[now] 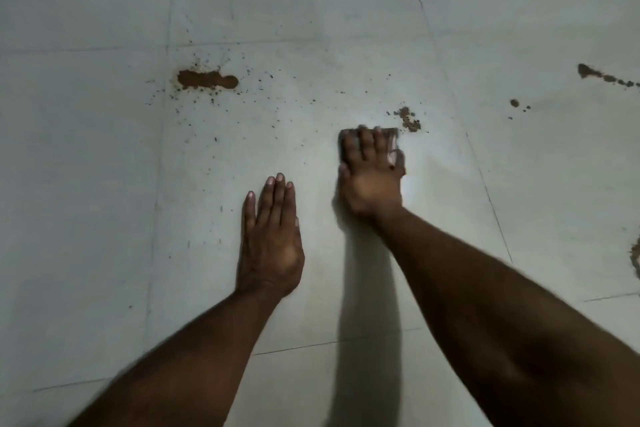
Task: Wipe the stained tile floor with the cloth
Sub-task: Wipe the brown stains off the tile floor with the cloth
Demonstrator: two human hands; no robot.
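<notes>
Pale grey tile floor (104, 184), glossy, speckled with brown dirt. Largest stain (207, 80) up and to the left, ringed by fine spatter; smaller crumbly patch (408, 121) just beyond the cloth; more streaks (604, 76) far off toward the right edge.

Right hand (372, 180) laid flat over the cloth (393, 146), fingers spread and pressing down rather than pinching, most likely so the whole palm bears on the fabric and drags it along the tile. Cloth almost wholly hidden beneath the fingers, only its far edge and right side showing, blurred, folded small. Placed just short of the crumbly patch, nearly touching it, probably the next bit to be swept up.

Left hand (272, 239) flat on bare tile beside and nearer than the right, fingers straight and close together, holding nothing; seemingly planted as a prop to carry body weight while leaning forward.

Judging by the dirt left, wiping barely under way: big stain untouched, well apart from the cloth.
</notes>
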